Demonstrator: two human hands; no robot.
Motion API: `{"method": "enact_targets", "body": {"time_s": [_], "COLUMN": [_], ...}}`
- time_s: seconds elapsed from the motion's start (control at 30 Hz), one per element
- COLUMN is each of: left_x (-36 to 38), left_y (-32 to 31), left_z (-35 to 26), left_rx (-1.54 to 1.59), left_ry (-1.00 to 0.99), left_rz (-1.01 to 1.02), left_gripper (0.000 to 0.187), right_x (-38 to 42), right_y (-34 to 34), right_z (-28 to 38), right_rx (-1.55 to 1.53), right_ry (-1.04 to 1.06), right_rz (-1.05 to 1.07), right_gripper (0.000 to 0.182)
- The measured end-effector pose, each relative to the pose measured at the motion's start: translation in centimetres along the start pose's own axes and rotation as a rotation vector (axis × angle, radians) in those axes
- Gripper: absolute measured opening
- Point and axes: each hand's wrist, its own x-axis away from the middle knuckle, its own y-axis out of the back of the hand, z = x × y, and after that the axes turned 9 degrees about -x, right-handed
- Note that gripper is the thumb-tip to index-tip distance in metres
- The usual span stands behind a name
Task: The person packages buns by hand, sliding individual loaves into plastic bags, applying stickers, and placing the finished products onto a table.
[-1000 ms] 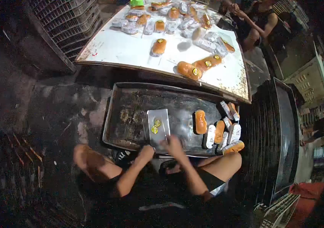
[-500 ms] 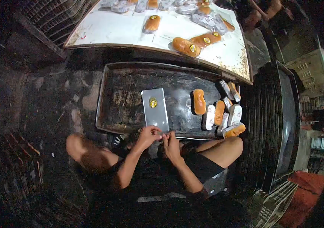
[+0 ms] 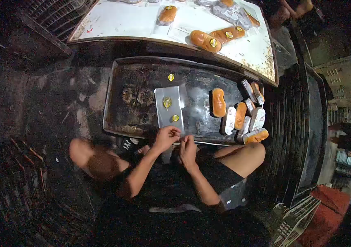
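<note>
A flat stack of clear plastic bags (image 3: 169, 92) lies on the dark metal tray (image 3: 136, 68) in front of me. One round yellow sticker (image 3: 166, 102) shows at its middle, another yellow sticker (image 3: 175, 118) nearer me, and a third yellow sticker (image 3: 171, 77) beyond the far edge. Both hands meet at the stack's near end. My left hand (image 3: 167, 138) has its fingers curled and drawn together by the bag edge. Close beside it, my right hand (image 3: 188, 151) pinches thumb against fingers; I cannot tell what is in either pinch.
Several bread rolls (image 3: 218, 103), some with white wrappers (image 3: 230, 119), lie at the tray's right side. Behind stands a white table (image 3: 122, 24) with bagged, yellow-stickered bread (image 3: 206, 41). Dark racks flank me; a crate (image 3: 296, 218) sits lower right. Another person (image 3: 292, 8) is at the upper right.
Two more yellow stickers show, one beyond the stack and one near its close end. My hands have shifted slightly, and the view has tilted so the tray sits higher.
</note>
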Motion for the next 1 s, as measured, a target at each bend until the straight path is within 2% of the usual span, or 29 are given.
{"method": "enact_targets", "body": {"time_s": [0.03,0.1,0.13,0.17,0.2,0.23,0.27,0.3,0.33,0.37,0.4,0.43,0.47,0.5,0.57,0.6,0.63,0.67,0.7,0.77,0.8,0.83,0.87,0.9,0.93,0.97,1.0], "left_x": [0.3,0.7,1.0,1.5,1.9,2.3,2.6,2.7,2.6,1.8,0.9,0.4,0.9,1.0,1.4,1.1,0.5,0.3,0.4,0.6,0.5,0.2,0.0,0.2,-0.1,-0.2,-0.5], "left_y": [-0.1,-0.2,0.0,0.2,0.3,0.1,-0.3,-0.5,-0.7,-1.0,-1.5,-1.5,0.6,1.8,3.7,4.0,3.9,3.8,3.9,4.7,5.3,6.2,7.0,7.4,7.7,7.3,6.1], "left_z": [-0.1,-0.6,-1.5,-2.7,-3.7,-4.5,-5.3,-5.6,-5.1,-3.8,-1.8,-0.7,-3.0,-3.3,-3.4,-2.1,0.0,1.2,0.5,-1.5,-1.1,-0.9,-0.7,-0.3,0.1,-0.3,-1.0], "left_rx": [0.001,-0.052,-0.053,-0.189,-0.324,-0.319,-0.204,-0.090,-0.089,-0.084,0.402,0.885,1.133,1.260,0.905,0.902,0.968,1.027,1.028,1.159,1.172,1.161,1.186,1.210,1.235,1.227,1.195], "left_ry": [0.007,-0.087,-0.091,-0.209,-0.325,-0.327,-0.312,-0.299,-0.134,-0.141,0.021,0.187,0.295,0.310,0.412,0.411,0.266,0.119,0.117,0.047,-0.004,-0.024,-0.102,-0.167,-0.171,-0.172,-0.164], "left_rz": [0.005,-0.226,-0.225,-0.307,-0.385,-0.376,-0.379,-0.383,-0.388,-0.390,-0.442,-0.474,-0.207,-0.118,-0.101,-0.100,-0.251,-0.402,-0.401,-0.547,-0.538,-0.547,-0.624,-0.702,-0.770,-0.775,-0.735], "left_gripper": [0.016,0.016,0.016,0.015,0.015,0.015,0.014,0.014,0.024,0.024,0.027,0.030,0.035,0.034,0.031,0.031,0.035,0.039,0.039,0.050,0.059,0.059,0.059,0.058,0.057,0.057,0.056], "right_x": [0.0,-0.4,-1.2,-2.7,-4.1,-4.9,-5.1,-5.1,-5.2,-5.4,-4.8,-4.0,-2.9,-2.4,-4.6,-7.2,-10.4,-12.1,-14.0,-16.3,-16.7,-16.8,-15.5,-13.1,-11.9,-8.1,-5.9], "right_y": [-0.1,-0.3,0.1,0.4,1.2,1.9,1.6,0.7,-0.5,-1.2,-1.2,-1.3,-1.7,-2.0,0.2,0.7,1.3,3.6,4.3,8.0,8.8,8.9,8.3,7.0,5.3,4.1,3.3], "right_z": [-0.4,-0.8,2.5,2.6,2.5,2.6,2.8,3.2,3.8,4.6,5.4,5.5,4.6,3.5,5.6,-0.1,-4.4,0.1,-4.6,-8.2,-7.5,-6.1,-4.6,-1.6,-4.1,2.8,4.8], "right_rx": [0.002,0.046,-0.363,-0.362,-0.827,-1.302,-1.301,-1.273,-1.233,-1.183,-1.397,-1.622,-1.543,-1.455,-1.069,-0.315,-0.122,0.463,1.167,1.172,1.057,0.933,0.712,0.513,0.092,0.171,0.297], "right_ry": [-0.009,-0.032,-0.608,-0.601,-0.800,-0.985,-0.983,-0.782,-0.579,-0.377,-0.432,-0.551,-0.704,-0.852,-0.826,-0.396,-0.281,-0.225,0.193,0.324,0.205,0.093,0.232,0.281,0.275,0.510,0.499], "right_rz": [-0.001,0.197,0.381,0.376,0.439,0.485,0.475,0.332,0.196,0.069,0.109,0.266,0.352,0.435,0.609,0.592,0.420,0.140,-0.364,-0.295,-0.133,0.026,0.063,0.114,0.341,0.307,0.416], "right_gripper": [0.015,0.015,0.029,0.029,0.031,0.033,0.033,0.037,0.042,0.048,0.054,0.055,0.054,0.053,0.039,0.042,0.053,0.063,0.071,0.071,0.070,0.070,0.067,0.063,0.061,0.058,0.057]}}
